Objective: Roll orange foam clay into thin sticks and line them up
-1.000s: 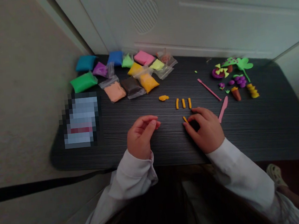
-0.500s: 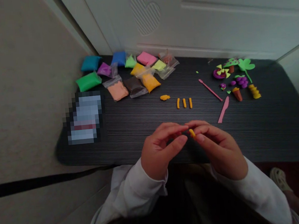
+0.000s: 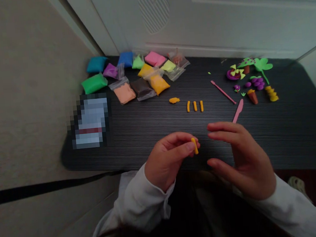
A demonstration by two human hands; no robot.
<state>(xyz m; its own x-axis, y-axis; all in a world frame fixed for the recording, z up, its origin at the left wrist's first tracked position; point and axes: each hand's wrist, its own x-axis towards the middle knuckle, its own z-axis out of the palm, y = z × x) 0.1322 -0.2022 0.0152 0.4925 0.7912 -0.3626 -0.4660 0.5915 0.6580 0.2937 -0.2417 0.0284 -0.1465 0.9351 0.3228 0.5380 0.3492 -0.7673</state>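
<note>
My left hand [image 3: 170,157] pinches a short orange-yellow clay roll [image 3: 195,146] between thumb and fingers, above the table's near edge. To its right, my right hand [image 3: 242,158] is open, thumb and fingers spread apart, touching nothing. Beyond the hands lie three similar clay rolls [image 3: 195,106] side by side on the dark table. Left of them sits an irregular lump of orange-yellow clay [image 3: 174,100]. A pink plastic knife [image 3: 238,110] lies just past my right fingers, its lower end close to them. Farther back is a thin pink modelling stick [image 3: 223,91].
Several bags of coloured clay [image 3: 144,88] cover the table's back left. A phone with a blurred screen [image 3: 91,121] lies at the left. Small finished clay figures, among them purple grapes [image 3: 258,83] and a brown cone [image 3: 252,96], stand at the right. A white panel [image 3: 222,26] rises behind the table.
The clay roll has passed from my right fingers into my left hand's pinch. My right hand has drawn away to the right and opened.
</note>
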